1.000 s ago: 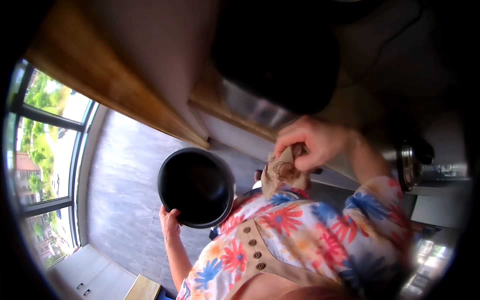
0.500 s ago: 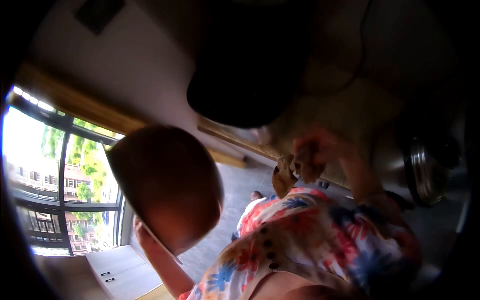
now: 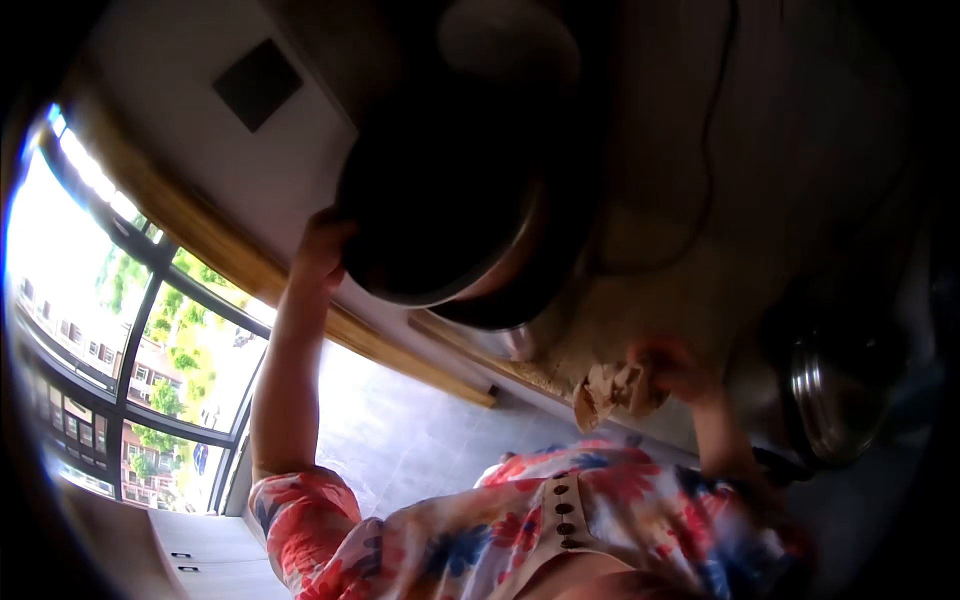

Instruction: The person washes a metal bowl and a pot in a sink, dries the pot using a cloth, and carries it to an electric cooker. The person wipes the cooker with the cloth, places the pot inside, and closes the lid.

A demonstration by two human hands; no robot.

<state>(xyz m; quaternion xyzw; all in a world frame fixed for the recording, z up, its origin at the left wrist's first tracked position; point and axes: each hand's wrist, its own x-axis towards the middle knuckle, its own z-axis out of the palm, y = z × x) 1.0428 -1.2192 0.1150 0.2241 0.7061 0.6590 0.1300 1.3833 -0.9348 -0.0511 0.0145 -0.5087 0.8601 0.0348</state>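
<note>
My left hand [image 3: 325, 245] is stretched up and forward, closed on the edge of a dark, rounded bowl-like pot [image 3: 430, 210] with a pale rim. This pot overlaps a larger black rounded object [image 3: 530, 300] at the top of the view; too little light shows whether it sits inside or in front. In my right hand [image 3: 678, 370], over the counter's near edge, is a crumpled brown piece [image 3: 615, 392], cloth or paper; I cannot tell which. The fingers of that hand are closed and partly in shadow.
A shiny metal pot [image 3: 830, 400] stands on the right. A dark cord [image 3: 708, 170] runs along the counter [image 3: 650, 300]. Windows [image 3: 150, 350] and white cabinets [image 3: 215, 555] are on the left, with grey floor [image 3: 400, 400] below.
My left hand has lifted the pot from low on the left up to the black object, turning it over its rim. My right hand has shifted slightly down and right with the brown piece.
</note>
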